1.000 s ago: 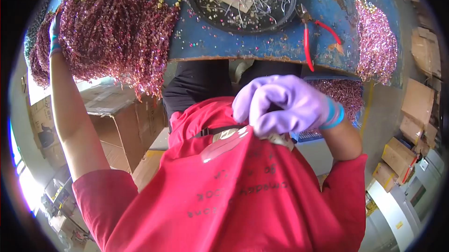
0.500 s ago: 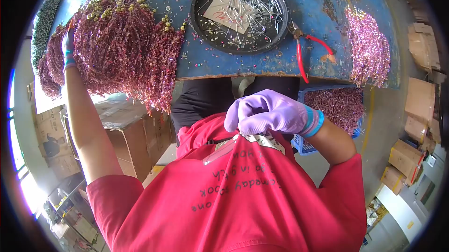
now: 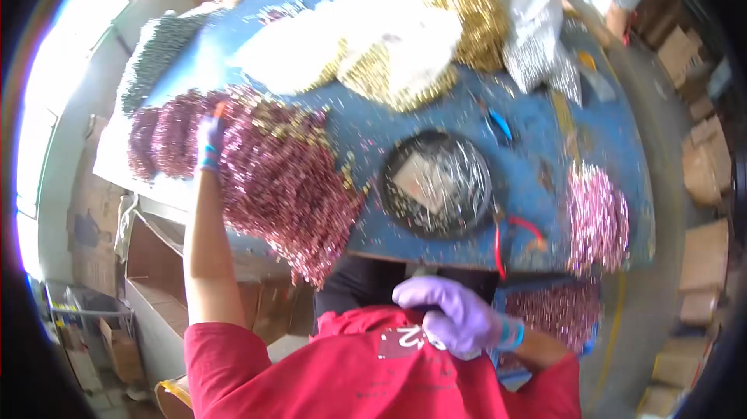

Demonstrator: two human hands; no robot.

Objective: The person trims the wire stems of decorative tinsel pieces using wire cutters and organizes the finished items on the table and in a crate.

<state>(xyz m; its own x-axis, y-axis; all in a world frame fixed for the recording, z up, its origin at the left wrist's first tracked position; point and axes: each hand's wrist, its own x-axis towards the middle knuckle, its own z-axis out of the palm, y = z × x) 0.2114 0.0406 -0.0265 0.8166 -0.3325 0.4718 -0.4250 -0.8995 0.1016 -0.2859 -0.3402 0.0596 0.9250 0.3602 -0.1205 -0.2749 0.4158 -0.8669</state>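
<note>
My left hand [image 3: 208, 139], in a purple glove with a teal cuff, reaches in among bundles of dark pink bead strands [image 3: 288, 178] at the table's left. A small orange piece [image 3: 220, 110] shows at its fingertips; blur and the strands hide how the fingers are set. My right hand [image 3: 459, 314], gloved alike, is at the front of my red shirt [image 3: 334, 364], below the table edge. Its thumb and fingers are apart, with no object visible between them. Gold-coloured beads [image 3: 292, 127] run along the upper ends of the pink bundles.
A round black tray [image 3: 385, 205] holds metal pins and a paper card. Red-handled pliers [image 3: 500, 244] lie beside it. Light pink strands [image 3: 597, 217] hang over the right edge, above a blue crate [image 3: 591, 337]. Gold strands [image 3: 475, 18] and silver bags [image 3: 537, 53] lie behind.
The view has tipped up, showing the table's far side. My right hand has let go of the shirt fabric it was pinching. My left hand stays among the pink strands.
</note>
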